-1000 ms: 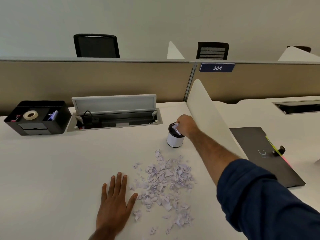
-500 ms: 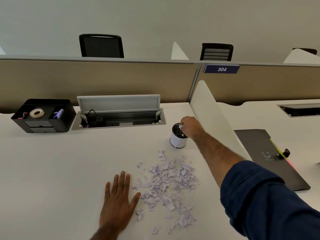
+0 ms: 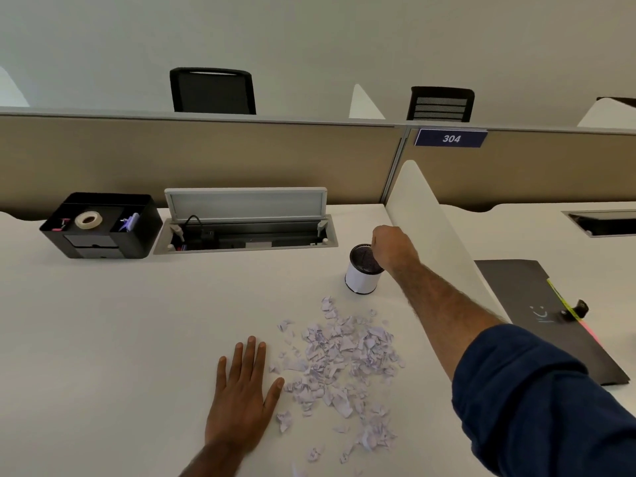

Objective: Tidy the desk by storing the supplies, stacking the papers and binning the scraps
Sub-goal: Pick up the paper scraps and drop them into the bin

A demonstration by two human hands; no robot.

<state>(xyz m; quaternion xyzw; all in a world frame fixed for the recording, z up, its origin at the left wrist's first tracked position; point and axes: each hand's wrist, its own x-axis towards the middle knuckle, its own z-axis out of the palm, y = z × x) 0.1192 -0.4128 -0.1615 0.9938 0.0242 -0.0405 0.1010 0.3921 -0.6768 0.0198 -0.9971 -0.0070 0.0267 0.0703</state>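
Observation:
A pile of torn pale lilac paper scraps (image 3: 344,356) lies spread on the white desk (image 3: 103,339). Behind it stands a small white cup-shaped bin (image 3: 359,280) with a dark mesh inside. My right hand (image 3: 392,249) hovers over the bin's right rim, fingers curled downward, and no scraps show in it. My left hand (image 3: 241,401) rests flat on the desk, fingers straight, just left of the scrap pile.
A black desk organizer (image 3: 99,235) at the back left holds a tape roll (image 3: 88,220) and small supplies. An open cable tray (image 3: 247,232) sits behind the bin. A white divider (image 3: 433,228) rises at right, with a dark folder (image 3: 550,321) and a binder clip (image 3: 578,309) beyond it.
The scraps that my right hand held over the bin are no longer visible in it. The hand has shifted slightly to the bin's right rim. My left hand has stayed flat.

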